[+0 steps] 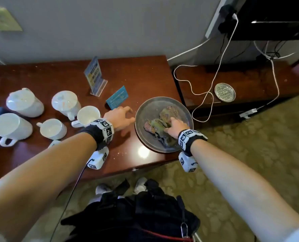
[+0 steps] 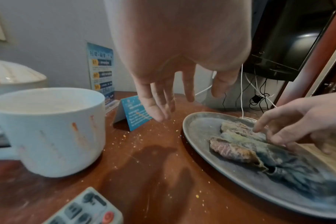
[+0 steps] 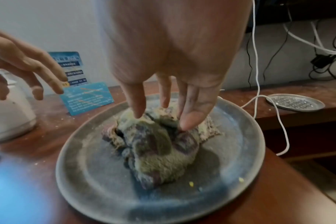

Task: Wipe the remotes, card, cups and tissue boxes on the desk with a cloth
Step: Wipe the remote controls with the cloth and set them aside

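A crumpled multicoloured cloth (image 1: 160,123) (image 3: 155,145) lies on a grey plate (image 1: 145,112) (image 3: 98,166) at the desk's right end. My right hand (image 1: 169,124) (image 3: 163,119) reaches down onto it, with straight fingertips and thumb touching the top of the cloth. My left hand (image 1: 130,114) (image 2: 190,104) hovers open over the desk just left of the plate and holds nothing. A blue tent card (image 1: 118,97) (image 2: 136,116) stands right behind it. Several stained white cups (image 1: 88,114) (image 2: 48,128) stand to the left. A grey remote (image 2: 84,209) lies under my left wrist.
A card in a clear stand (image 1: 94,74) is near the wall. Crumbs speckle the desk (image 1: 127,151). On the lower shelf to the right lie a perforated metal dish (image 1: 225,92) and a looping white cable (image 1: 202,93), below a dark TV (image 1: 276,18).
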